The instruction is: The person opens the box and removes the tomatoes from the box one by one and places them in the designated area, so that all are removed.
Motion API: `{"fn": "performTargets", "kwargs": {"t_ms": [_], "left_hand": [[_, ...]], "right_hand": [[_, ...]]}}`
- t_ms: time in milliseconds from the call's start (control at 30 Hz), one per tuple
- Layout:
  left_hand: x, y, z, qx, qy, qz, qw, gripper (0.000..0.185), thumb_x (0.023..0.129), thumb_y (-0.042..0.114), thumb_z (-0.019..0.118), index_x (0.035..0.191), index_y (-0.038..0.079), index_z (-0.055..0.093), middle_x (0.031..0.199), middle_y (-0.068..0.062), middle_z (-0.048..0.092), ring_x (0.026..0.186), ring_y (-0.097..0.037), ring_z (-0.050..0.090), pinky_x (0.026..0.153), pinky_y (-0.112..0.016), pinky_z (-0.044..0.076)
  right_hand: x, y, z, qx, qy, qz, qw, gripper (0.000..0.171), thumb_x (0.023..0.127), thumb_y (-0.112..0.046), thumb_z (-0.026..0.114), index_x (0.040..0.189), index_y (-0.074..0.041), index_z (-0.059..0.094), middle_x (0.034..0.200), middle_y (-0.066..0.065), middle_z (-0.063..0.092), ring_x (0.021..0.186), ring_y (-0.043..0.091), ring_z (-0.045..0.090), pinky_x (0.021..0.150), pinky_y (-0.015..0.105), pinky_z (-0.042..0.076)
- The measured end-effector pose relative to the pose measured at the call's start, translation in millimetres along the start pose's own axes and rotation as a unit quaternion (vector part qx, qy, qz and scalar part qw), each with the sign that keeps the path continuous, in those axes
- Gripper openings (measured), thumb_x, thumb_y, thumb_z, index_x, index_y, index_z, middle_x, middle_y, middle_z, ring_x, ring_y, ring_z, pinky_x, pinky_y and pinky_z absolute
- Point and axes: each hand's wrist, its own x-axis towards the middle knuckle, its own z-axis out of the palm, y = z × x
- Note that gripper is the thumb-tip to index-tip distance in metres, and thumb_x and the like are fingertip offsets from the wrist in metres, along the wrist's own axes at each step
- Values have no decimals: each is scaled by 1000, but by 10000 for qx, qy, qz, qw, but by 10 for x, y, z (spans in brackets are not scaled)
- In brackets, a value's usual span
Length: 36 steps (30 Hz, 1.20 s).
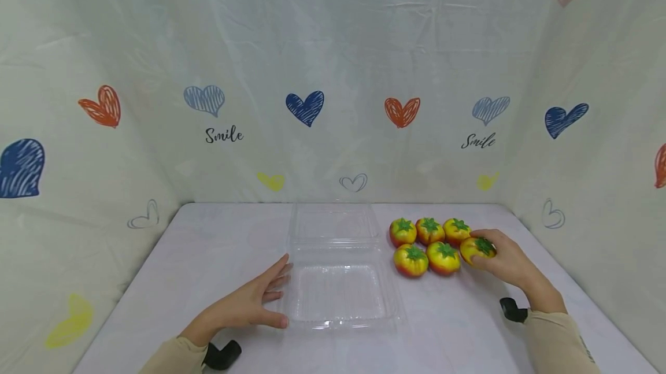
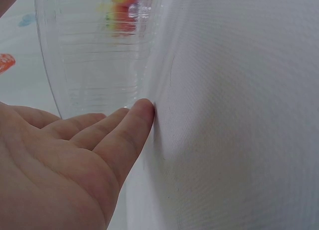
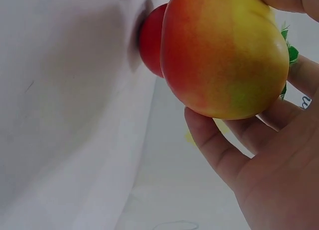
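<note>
My right hand grips a toy persimmon, yellow and red with a green leafy top, thumb on one side and fingers on the other. In the right wrist view, this persimmon stands in front of another red fruit. Several more persimmons sit in two rows just left of that hand. A clear plastic clamshell box lies unfolded mid-table, its lid at the back. Beside the box's left edge, my left hand has its fingers extended and thumb spread. Its fingertips are right at the box wall.
A white cloth covers the table. Behind and at both sides hangs a pale curtain printed with hearts. Black wrist pieces show at both sleeves. The fruit rows stand close to the box's right side.
</note>
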Motion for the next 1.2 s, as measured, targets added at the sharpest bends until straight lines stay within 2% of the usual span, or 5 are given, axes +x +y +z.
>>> {"fn": "performTargets", "kwargs": {"t_ms": [300, 500, 767, 1200], "left_hand": [[-10, 32, 13, 77, 56, -154, 9998, 115, 77, 28, 82, 154, 10, -1, 157, -19, 14, 135, -39, 36, 106, -43, 38], [-1, 23, 9, 61, 30, -113, 9999, 115, 77, 27, 81, 154, 9, -2, 157, -20, 14, 136, -38, 34, 106, -41, 38], [0, 18, 3, 69, 34, -78, 9999, 115, 77, 27, 81, 154, 8, -2, 157, -21, 13, 136, -39, 33, 106, -41, 38], [3, 15, 6, 69, 46, -85, 9999, 115, 77, 27, 82, 154, 9, -2, 157, -21, 14, 136, -38, 33, 106, -40, 38]], "right_hand": [[3, 44, 36, -15, -5, -27, 10000, 55, 82, -23, 69, 129, 0, 52, 131, 27, 43, 116, 45, 43, 94, 69, 36], [3, 76, 56, -76, -40, 10, 10000, 55, 82, -24, 69, 129, 0, 52, 128, 25, 43, 112, 44, 44, 93, 69, 37], [29, 119, 88, -53, -95, 96, 9999, 62, 82, -25, 70, 133, 2, 47, 133, 29, 42, 116, 46, 43, 95, 68, 36], [18, 102, 118, 12, -168, 138, 9998, 60, 82, -24, 71, 131, 3, 48, 134, 31, 40, 118, 49, 40, 96, 69, 34]]}}
